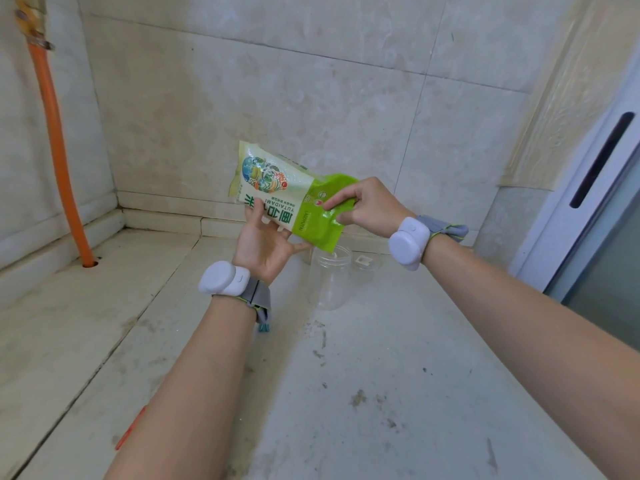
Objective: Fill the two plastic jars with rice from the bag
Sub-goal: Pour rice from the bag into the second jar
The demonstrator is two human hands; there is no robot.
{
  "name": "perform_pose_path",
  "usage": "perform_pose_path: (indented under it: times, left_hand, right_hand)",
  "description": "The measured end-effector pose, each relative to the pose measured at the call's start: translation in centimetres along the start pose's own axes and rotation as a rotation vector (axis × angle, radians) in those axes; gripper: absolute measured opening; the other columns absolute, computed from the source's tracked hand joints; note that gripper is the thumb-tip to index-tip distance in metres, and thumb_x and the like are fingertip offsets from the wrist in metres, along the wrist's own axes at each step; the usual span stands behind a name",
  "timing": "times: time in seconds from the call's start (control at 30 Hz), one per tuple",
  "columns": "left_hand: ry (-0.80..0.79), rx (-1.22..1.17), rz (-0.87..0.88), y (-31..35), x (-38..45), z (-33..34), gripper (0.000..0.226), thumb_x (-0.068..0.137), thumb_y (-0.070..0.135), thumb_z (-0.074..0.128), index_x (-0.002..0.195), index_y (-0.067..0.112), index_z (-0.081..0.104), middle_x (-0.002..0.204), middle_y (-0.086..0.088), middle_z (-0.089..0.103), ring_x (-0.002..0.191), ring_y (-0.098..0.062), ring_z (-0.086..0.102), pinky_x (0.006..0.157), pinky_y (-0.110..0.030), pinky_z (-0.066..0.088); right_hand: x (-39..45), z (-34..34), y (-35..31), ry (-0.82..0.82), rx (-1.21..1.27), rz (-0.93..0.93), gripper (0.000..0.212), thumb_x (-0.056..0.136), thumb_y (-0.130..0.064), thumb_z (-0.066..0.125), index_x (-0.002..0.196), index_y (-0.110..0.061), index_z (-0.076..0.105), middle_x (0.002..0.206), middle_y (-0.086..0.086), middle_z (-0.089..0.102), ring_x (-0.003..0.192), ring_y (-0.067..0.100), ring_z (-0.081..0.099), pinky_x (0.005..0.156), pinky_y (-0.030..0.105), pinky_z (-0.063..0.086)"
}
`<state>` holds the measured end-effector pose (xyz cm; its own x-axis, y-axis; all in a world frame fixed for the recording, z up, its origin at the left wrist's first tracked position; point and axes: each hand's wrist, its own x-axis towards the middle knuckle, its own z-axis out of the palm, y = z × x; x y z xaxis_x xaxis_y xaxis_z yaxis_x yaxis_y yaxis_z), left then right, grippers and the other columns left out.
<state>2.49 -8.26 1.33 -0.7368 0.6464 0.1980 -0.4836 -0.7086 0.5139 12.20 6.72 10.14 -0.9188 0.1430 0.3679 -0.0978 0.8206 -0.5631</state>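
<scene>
Tilting green-and-white plastic rice bag (287,194) over clear plastic jar (329,275) at 12 o'clock on tabletop (398,375); left hand (265,245) cupping underneath, right hand (363,206) fingers pinching the mouth. Risk: rice overshooting the narrow rim.

Glossy plastic rice bag (277,188), clear smooth plastic jar (327,278), matt scuffed stone counter (346,393), polished marble-look wall tiles (277,98)

Second clear plastic jar (363,263) — mostly hiding behind the nearer clear plastic jar (329,275), whose mouth is disappearing under the green-and-white plastic rice bag (291,199); bag's small print — reading as illegible; orange hose (57,150) running off the top edge.
</scene>
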Motion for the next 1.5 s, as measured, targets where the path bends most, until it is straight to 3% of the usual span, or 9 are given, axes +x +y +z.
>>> perform_pose_path:
  times: [0.1,0.23,0.33,0.43,0.5,0.63,1.07,1.23,1.5]
  left_hand:
    - [0.003,0.018,0.020,0.0,-0.1,0.2,0.048,0.099,0.044,0.034,0.145,0.035,0.028,0.145,-0.008,0.045,0.128,-0.032,0.048,0.075,-0.071,0.047]
    - [-0.004,0.036,0.035,-0.1,-0.4,0.6,0.046,0.100,0.042,0.034,0.145,0.037,0.027,0.146,-0.009,0.043,0.129,-0.034,0.047,0.078,-0.072,0.045]
    - [-0.002,0.053,0.052,0.0,-0.6,1.0,0.045,0.100,0.041,0.034,0.144,0.039,0.026,0.145,-0.009,0.044,0.130,-0.034,0.046,0.080,-0.073,0.043]
    - [-0.006,0.067,0.061,0.0,-0.8,1.3,0.044,0.100,0.040,0.034,0.144,0.041,0.026,0.145,-0.008,0.044,0.130,-0.033,0.046,0.080,-0.072,0.043]
    - [-0.003,0.078,0.064,0.0,-0.9,1.3,0.045,0.100,0.040,0.034,0.144,0.041,0.025,0.145,-0.009,0.043,0.130,-0.033,0.045,0.081,-0.072,0.042]
    - [-0.008,0.082,0.073,0.1,-1.1,1.4,0.045,0.100,0.040,0.035,0.144,0.042,0.026,0.144,-0.008,0.045,0.130,-0.033,0.045,0.081,-0.073,0.042]
    - [-0.036,0.097,0.076,0.2,-1.1,1.5,0.046,0.100,0.040,0.036,0.144,0.042,0.025,0.145,-0.007,0.044,0.128,-0.033,0.048,0.080,-0.071,0.046]
    - [-0.036,0.119,0.083,0.2,-1.1,1.7,0.046,0.100,0.040,0.035,0.145,0.042,0.023,0.144,-0.007,0.044,0.128,-0.032,0.047,0.081,-0.070,0.046]
    - [-0.037,0.121,0.086,0.0,-1.1,1.5,0.045,0.101,0.036,0.035,0.145,0.039,0.024,0.146,-0.009,0.042,0.130,-0.033,0.045,0.080,-0.072,0.044]
  right_hand:
    - [0.0,0.1,0.3,0.022,0.018,-0.009,0.031,0.073,0.009,0.067,0.097,-0.009,0.073,0.108,0.007,0.069,0.090,0.003,0.066,0.081,0.020,0.052]
    - [-0.3,0.3,0.6,0.052,0.025,0.002,0.029,0.075,0.010,0.065,0.099,-0.006,0.072,0.096,0.004,0.066,0.060,-0.014,0.056,0.059,0.003,0.038]
    - [-0.4,0.7,1.0,0.069,0.045,0.008,0.029,0.075,0.011,0.064,0.097,-0.005,0.073,0.095,0.004,0.067,0.059,-0.012,0.054,0.062,0.003,0.040]
    - [-0.3,1.1,1.6,0.087,0.098,0.013,0.032,0.073,0.009,0.065,0.088,-0.018,0.075,0.106,0.010,0.071,0.095,0.015,0.066,0.091,0.031,0.053]
    - [-0.3,1.3,1.9,0.105,0.092,0.028,0.037,0.070,0.003,0.066,0.077,-0.032,0.073,0.103,0.010,0.072,0.100,0.032,0.066,0.091,0.048,0.052]
    - [-0.1,1.6,2.1,0.139,0.090,0.037,0.039,0.069,-0.002,0.066,0.069,-0.041,0.071,0.098,0.016,0.072,0.093,0.049,0.061,0.083,0.056,0.052]
    - [-0.4,1.8,2.1,0.194,0.109,0.012,0.036,0.074,0.007,0.066,0.077,-0.028,0.073,0.094,0.018,0.072,0.090,0.050,0.060,0.082,0.055,0.052]
    - [-0.8,2.0,2.2,0.224,0.111,0.009,0.029,0.077,0.004,0.066,0.080,-0.024,0.072,0.093,0.021,0.071,0.067,0.031,0.056,0.079,0.050,0.054]
    - [-0.4,3.2,3.3,0.296,0.172,0.013,0.037,0.072,-0.004,0.063,0.068,-0.039,0.071,0.094,0.013,0.073,0.087,0.046,0.064,0.078,0.057,0.053]
